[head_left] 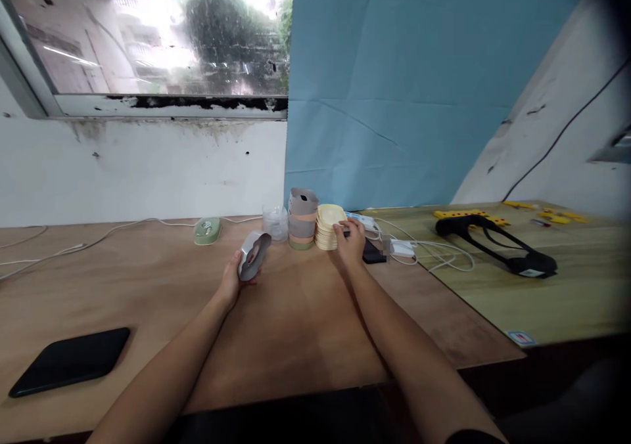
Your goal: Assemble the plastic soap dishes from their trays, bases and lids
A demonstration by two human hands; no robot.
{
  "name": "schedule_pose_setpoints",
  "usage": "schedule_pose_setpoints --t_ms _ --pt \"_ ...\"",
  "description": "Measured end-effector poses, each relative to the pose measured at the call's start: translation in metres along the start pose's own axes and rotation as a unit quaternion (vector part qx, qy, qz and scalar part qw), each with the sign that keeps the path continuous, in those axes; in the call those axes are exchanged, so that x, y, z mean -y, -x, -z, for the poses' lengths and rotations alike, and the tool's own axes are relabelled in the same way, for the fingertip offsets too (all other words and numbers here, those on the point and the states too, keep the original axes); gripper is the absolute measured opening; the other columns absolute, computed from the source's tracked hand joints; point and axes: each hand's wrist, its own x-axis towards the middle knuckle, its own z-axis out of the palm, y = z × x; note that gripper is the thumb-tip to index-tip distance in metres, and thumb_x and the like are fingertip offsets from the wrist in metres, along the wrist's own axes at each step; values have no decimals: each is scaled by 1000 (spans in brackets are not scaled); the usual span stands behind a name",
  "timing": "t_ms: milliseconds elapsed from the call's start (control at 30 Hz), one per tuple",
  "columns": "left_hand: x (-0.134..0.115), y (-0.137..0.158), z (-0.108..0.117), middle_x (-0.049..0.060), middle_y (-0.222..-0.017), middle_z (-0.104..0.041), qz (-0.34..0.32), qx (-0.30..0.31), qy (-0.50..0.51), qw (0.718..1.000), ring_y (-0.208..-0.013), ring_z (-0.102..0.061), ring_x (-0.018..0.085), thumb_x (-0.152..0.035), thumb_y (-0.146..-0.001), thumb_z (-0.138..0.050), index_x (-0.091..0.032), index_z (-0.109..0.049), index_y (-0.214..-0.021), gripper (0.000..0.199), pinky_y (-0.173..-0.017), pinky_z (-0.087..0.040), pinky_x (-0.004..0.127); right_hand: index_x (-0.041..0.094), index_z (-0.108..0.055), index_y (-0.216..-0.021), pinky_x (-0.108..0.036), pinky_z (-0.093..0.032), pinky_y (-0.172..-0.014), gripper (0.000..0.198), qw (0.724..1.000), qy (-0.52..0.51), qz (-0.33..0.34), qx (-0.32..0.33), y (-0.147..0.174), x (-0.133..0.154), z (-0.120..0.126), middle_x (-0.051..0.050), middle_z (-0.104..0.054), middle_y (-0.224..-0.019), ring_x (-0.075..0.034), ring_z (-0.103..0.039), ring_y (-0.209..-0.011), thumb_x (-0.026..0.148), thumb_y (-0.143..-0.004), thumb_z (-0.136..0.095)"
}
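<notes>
My left hand (231,280) is closed around a grey plastic shell (254,255), tilted with an oblong hole in its face. My right hand (351,239) reaches to a stack of cream square dish-like pieces (327,236); its thumb and fingers pinch the right edge of the top one. Left of that stack stands a taller stack of grey, peach and green shells (302,224). Beside it are clear plastic cups (275,223), nested together. Farther left a green box-like piece (207,231) with parts inside lies by the wall.
A black flat case (71,360) lies at the front left. Behind my right hand are a black phone-like object (373,252), a white adapter (401,247) and cables. A black strap-like frame (497,244) and a yellow power strip (470,218) lie on the right-hand table.
</notes>
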Motion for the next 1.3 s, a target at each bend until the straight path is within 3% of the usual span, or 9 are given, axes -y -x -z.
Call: schedule_pose_setpoints --t_ms 200,433,733,1033,1200,1300 --pt "0 -1 0 14 -111 -67 2 -2 1 1000 -77 -70 24 -62 -82 -47 -15 -58 -118 59 -49 -51 27 18 -61 -96 -42 -38 -100 28 999 -4 35 38 -14 -5 -1 -12 -53 -111 -23 -50 -111 42 -85 -53" --pt "2 -2 1 14 -106 -68 -3 7 1 1000 -77 -69 24 -64 -80 -49 -14 -60 -114 61 -49 -50 26 18 -59 -97 -42 -43 -93 27 996 -17 37 78 -13 -20 3 -13 -55 -114 -24 -50 -111 40 -87 -49" --pt "2 -2 1 15 -108 -67 3 4 2 1000 -78 -69 24 -66 -77 -50 -13 -60 -110 64 -48 -49 25 17 -57 -106 -43 -44 -95 31 993 -9 63 101 -16 -19 4 -15 -52 -122 -25 -47 -117 41 -87 -51" --pt "4 -3 3 15 -113 -65 7 12 17 1000 -81 -69 24 -66 -76 -52 -14 -60 -112 64 -49 -50 25 16 -55 -114 -45 -42 -99 38 993 -2 65 97 -14 -19 1 -16 -50 -128 -25 -45 -121 42 -87 -51" --pt "5 -5 3 15 -103 -68 10 7 23 1000 -77 -69 24 -67 -77 -50 -11 -61 -111 67 -49 -48 25 17 -49 -122 -47 -37 -102 44 995 14 71 73 -14 -15 3 -16 -48 -130 -26 -44 -123 44 -87 -49" --pt "4 -5 2 16 -97 -70 17 2 23 1000 -75 -68 24 -68 -77 -48 -9 -61 -111 69 -49 -47 25 16 -44 -127 -48 -36 -101 47 996 27 77 25 -7 -10 5 -17 -46 -131 -27 -42 -124 43 -88 -47"
